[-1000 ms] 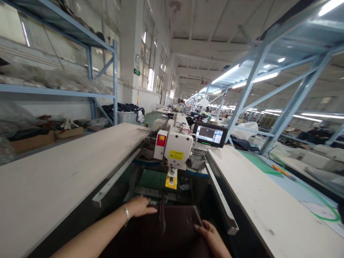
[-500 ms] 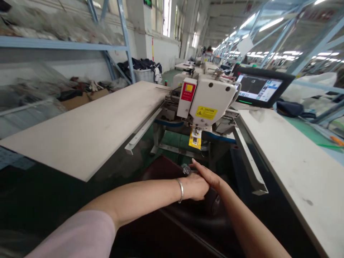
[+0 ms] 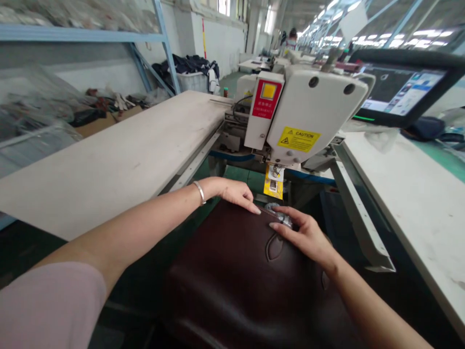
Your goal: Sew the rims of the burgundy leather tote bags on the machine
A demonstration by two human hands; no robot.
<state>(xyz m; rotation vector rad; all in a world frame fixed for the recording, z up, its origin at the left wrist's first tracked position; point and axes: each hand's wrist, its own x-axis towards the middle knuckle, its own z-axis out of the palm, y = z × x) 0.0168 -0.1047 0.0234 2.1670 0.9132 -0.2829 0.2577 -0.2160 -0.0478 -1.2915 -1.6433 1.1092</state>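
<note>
Both hands lie flat, fingers spread, on the dark brown leather bag (image 3: 232, 271): left hand (image 3: 236, 193) at its far edge, right hand (image 3: 305, 236) beside a stitched tab. Just beyond the fingertips stands the sewing machine (image 3: 308, 114), its yellow label (image 3: 298, 139) reading "CAUTION".

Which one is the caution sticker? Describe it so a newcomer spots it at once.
Start at the big white sewing machine head between the two pale tables. The caution sticker sits low on its front face, right of the red panel. Unlike the small yellow tag hanging below, it is a wide yellow label with black print.
</note>
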